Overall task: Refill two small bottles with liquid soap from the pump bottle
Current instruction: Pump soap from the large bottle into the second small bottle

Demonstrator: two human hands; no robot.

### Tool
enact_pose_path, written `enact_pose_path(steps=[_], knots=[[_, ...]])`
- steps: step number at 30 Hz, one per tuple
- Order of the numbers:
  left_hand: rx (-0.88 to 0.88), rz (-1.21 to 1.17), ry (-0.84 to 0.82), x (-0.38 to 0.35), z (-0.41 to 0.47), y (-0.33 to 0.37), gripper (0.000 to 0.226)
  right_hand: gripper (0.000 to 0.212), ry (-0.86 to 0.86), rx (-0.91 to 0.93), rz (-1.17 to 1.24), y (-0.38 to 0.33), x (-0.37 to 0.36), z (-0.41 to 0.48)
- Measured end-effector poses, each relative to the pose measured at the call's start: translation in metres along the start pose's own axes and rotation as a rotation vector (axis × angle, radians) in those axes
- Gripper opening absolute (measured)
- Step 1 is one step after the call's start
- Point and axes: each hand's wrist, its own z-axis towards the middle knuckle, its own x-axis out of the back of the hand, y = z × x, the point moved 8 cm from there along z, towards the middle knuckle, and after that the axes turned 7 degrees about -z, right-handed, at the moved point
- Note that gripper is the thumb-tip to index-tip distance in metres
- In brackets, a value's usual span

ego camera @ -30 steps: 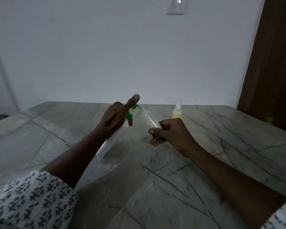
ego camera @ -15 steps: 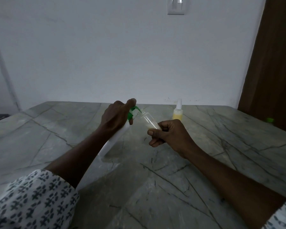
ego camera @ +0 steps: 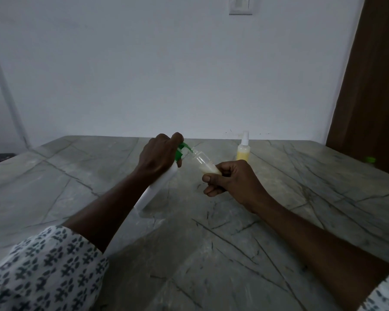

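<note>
My left hand point(ego camera: 160, 157) grips a white pump bottle point(ego camera: 154, 189) with a green pump head point(ego camera: 182, 151). The bottle leans to the right with its base on the marble table point(ego camera: 256, 232). My index finger presses down on the pump head. My right hand point(ego camera: 230, 179) holds a small clear bottle point(ego camera: 203, 163) tilted toward the green nozzle, its mouth at the nozzle tip. Pale creamy liquid sits in its lower end. A second small bottle point(ego camera: 243, 149) with yellow liquid and a white spray top stands upright behind my right hand.
A small green cap point(ego camera: 370, 159) lies at the table's far right edge, near a brown wooden door point(ego camera: 373, 86). A white wall with a light switch point(ego camera: 240, 5) stands behind the table.
My left index finger, raised a second ago, has come down onto the green pump head. More pale liquid now shows in the small clear bottle. My right hand has stayed in place.
</note>
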Motion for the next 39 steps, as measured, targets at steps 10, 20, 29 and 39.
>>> enact_pose_path(steps=[10, 20, 29, 39], knots=[[0.083, 0.003, 0.002, -0.0035, 0.0012, -0.005, 0.087, 0.022, 0.033, 0.0, -0.007, 0.0028, 0.0042, 0.0032], [0.016, 0.024, 0.018, 0.0, 0.0004, -0.0003, 0.059, 0.027, 0.015, -0.009, -0.017, 0.0037, 0.0019, 0.0018], [0.079, -0.08, -0.018, -0.0024, -0.0008, -0.0026, 0.083, 0.021, 0.019, -0.002, -0.008, 0.0019, 0.0031, 0.0015], [0.012, -0.097, -0.028, -0.0001, -0.0005, -0.0014, 0.065, 0.019, 0.009, 0.017, -0.031, 0.0, -0.0001, 0.0001]])
